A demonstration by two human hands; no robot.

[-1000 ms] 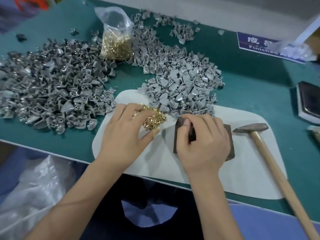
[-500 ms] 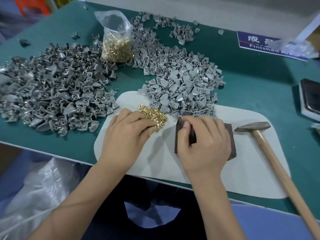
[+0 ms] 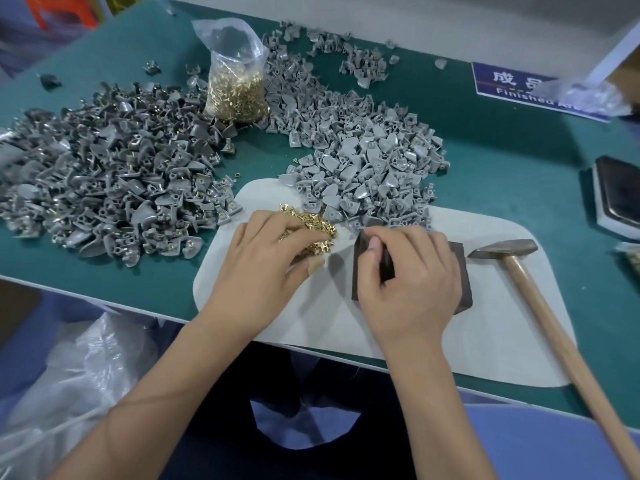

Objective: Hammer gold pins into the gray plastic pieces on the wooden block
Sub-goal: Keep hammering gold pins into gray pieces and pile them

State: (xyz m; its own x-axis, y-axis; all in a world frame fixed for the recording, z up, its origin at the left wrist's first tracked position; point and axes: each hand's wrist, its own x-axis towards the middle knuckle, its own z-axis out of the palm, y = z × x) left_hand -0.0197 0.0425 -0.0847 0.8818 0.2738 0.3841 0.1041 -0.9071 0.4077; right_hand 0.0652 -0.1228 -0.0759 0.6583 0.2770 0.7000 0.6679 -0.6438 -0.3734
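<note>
A clear plastic bag [image 3: 232, 69] stands at the far side of the green table [image 3: 502, 161], its lower half packed with gold pins and its top loosely open and crumpled. It sits between two heaps of gray plastic pieces: a darker pile [image 3: 110, 171] to the left, many with a gold glint in them, and a lighter pile [image 3: 360, 161] to the right that spills onto the far edge of a white mat [image 3: 485, 341].

On the mat, a small loose heap of gold pins [image 3: 308, 226] lies just left of a dark wooden block [image 3: 459, 275]. The left hand [image 3: 263, 268] rests on the near side of that heap, fingers curled down into the pins; whether it has pinched one up is hidden under the fingers. The right hand [image 3: 405, 282] covers most of the block, thumb and fingers curled round a dark piece held against its top (the piece itself is mostly hidden).

A hammer [image 3: 540, 306] lies untouched on the mat to the right of the block, head far, wooden handle running near and right past the table edge. At the far right edge sits a dark flat object on a white base [image 3: 616, 199], and a blue sign [image 3: 512, 86] lies beyond it, partly under a crumpled clear bag [image 3: 581, 95] whose contents cannot be made out.
</note>
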